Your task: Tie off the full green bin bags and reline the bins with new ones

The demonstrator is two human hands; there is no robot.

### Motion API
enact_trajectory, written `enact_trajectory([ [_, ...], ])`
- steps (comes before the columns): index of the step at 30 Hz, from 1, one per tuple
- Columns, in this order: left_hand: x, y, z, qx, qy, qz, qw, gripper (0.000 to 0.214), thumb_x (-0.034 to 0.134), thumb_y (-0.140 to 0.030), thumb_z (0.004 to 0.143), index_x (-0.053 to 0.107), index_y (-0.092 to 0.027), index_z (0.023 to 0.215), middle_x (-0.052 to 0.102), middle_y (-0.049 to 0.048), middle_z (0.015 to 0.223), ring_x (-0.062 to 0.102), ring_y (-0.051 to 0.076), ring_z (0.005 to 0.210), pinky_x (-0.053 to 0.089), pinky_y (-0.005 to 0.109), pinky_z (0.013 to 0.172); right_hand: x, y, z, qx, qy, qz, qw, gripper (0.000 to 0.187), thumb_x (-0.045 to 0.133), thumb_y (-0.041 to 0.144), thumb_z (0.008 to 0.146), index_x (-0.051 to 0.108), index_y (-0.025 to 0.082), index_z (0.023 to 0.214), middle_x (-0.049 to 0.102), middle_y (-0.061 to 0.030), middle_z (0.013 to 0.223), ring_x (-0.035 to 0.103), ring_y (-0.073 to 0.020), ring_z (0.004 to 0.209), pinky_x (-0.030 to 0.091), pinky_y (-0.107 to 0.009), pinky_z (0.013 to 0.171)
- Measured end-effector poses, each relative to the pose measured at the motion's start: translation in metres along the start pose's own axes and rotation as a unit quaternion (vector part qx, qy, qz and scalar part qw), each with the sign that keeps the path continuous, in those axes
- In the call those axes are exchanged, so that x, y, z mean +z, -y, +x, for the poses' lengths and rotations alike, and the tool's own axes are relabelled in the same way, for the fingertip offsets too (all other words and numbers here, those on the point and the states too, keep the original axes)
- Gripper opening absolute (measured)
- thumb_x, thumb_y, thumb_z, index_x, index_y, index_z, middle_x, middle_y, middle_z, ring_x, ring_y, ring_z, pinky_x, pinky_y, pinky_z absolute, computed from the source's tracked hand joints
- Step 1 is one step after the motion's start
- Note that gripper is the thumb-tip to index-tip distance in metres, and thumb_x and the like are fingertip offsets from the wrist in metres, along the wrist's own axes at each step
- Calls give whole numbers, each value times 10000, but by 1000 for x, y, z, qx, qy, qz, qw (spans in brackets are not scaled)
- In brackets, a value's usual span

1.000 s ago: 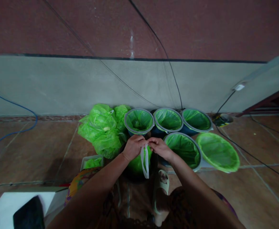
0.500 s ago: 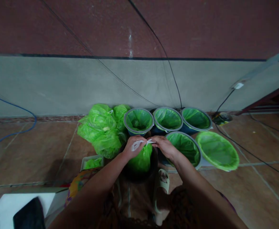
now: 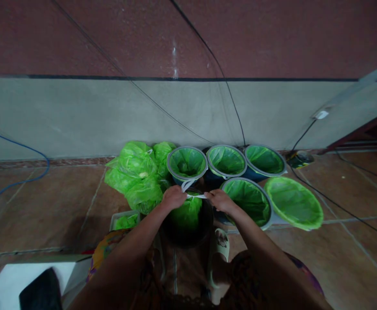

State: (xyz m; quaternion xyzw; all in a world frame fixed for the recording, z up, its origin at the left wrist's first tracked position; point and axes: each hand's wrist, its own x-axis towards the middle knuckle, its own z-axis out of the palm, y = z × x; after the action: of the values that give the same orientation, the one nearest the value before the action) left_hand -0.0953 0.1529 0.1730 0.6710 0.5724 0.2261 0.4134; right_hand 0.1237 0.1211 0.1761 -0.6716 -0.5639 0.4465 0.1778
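Around the bag point(image 3: 188, 213) in the dark bin point(image 3: 188, 241), passage is blocked far and right by lined bins point(image 3: 195, 177), left by green bags point(image 3: 137, 159); open floor point(image 3: 70, 185) is found between those bags and the blue cable point(image 3: 48, 162).

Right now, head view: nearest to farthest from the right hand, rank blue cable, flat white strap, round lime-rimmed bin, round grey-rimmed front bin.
1. Flat white strap, in the right hand.
2. Grey-rimmed front bin, immediately right.
3. Lime-rimmed bin, farther right.
4. Blue cable, far left.

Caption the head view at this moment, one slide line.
Left hand and right hand hold a white strap taut over a green bag in a dark bin.
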Motion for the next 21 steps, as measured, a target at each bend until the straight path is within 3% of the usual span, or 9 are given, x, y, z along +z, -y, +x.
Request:
enact_trajectory([
  [4, 0, -10, -3, -84, 41, -135, 986, 313, 582, -260, 732, 481, -195, 443, 446, -30, 423, 469, 114, 440, 352, 241, 485, 0, 8, -2, -3, 12, -13, 1000, 473, 564, 510, 865, 480, 218, 502, 479, -1, 459, 454, -121, 474, 345, -269, 504],
  [7, 4, -21, -9, -108, 72, -304, 944, 320, 592, -346, 752, 479, -179, 504, 559, -10, 534, 474, 85, 439, 367, 221, 460, -1, 19, -9, -30, 50, 13, 998, 478, 496, 567, 884, 476, 215, 561, 482, 15, 492, 444, -111, 456, 364, -261, 488],
  [9, 7, -26, -11, -116, 90, -360, 921, 375, 612, -422, 760, 467, -175, 518, 582, -1, 562, 461, 72, 430, 352, 211, 437, -3, 25, -13, -54, 72, 44, 995, 493, 453, 607, 889, 464, 215, 591, 485, 23, 511, 445, -105, 455, 382, -250, 477],
  [12, 8, -28, -12, -104, 114, -361, 920, 406, 655, -496, 746, 532, -157, 558, 508, -36, 505, 439, 65, 439, 363, 208, 457, -3, 28, -17, -94, 97, 60, 989, 508, 433, 636, 887, 461, 210, 611, 493, 27, 526, 453, -97, 461, 393, -234, 470],
  [17, 10, -25, -12, -39, 193, -315, 929, 185, 738, -265, 601, 674, -130, 710, 559, -41, 600, 485, 75, 536, 400, 217, 541, -1, 28, -17, -116, 116, 65, 984, 508, 461, 642, 876, 486, 201, 624, 477, 39, 531, 439, -85, 454, 362, -222, 457],
  [21, 14, -26, -14, 27, 186, -222, 957, 156, 677, -285, 682, 657, -140, 628, 530, -46, 534, 459, 83, 508, 354, 220, 521, -1, 35, -18, -137, 94, 122, 978, 529, 500, 675, 842, 494, 197, 617, 458, 46, 509, 419, -80, 456, 328, -223, 461],
])
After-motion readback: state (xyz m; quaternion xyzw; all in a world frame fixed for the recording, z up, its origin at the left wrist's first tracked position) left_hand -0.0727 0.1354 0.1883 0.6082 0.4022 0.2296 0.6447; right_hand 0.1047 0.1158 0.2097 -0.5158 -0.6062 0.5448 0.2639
